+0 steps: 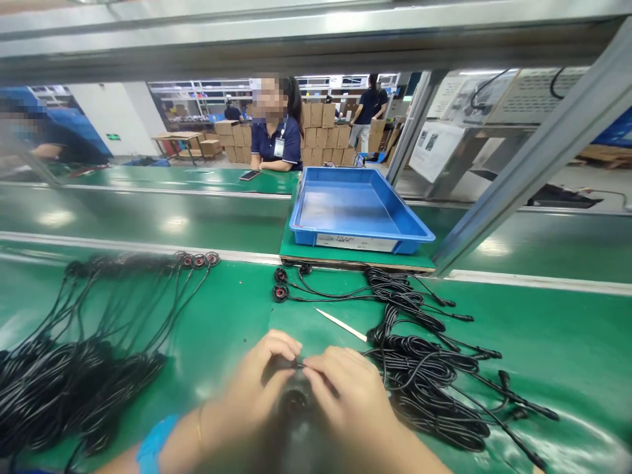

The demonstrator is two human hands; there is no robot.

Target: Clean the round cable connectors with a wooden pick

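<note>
Black cable (299, 366) sits at the near middle, pinched in the fingertips of the left hand (261, 378) and right hand (353, 385), fingers bent. It seems best to hold it gently and straight.

Green tabletop (222, 309), black cables (419, 355), black-and-red round parts (280, 293), blue tray (345, 205), white label (355, 243), bright-blue wristband (154, 446)

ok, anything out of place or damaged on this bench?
No obvious damage or spill. Slightly odd: a pale pointed stick lies loose and slanted beside the black cables on the right. A phone on the far bench also looks out of place.
</note>
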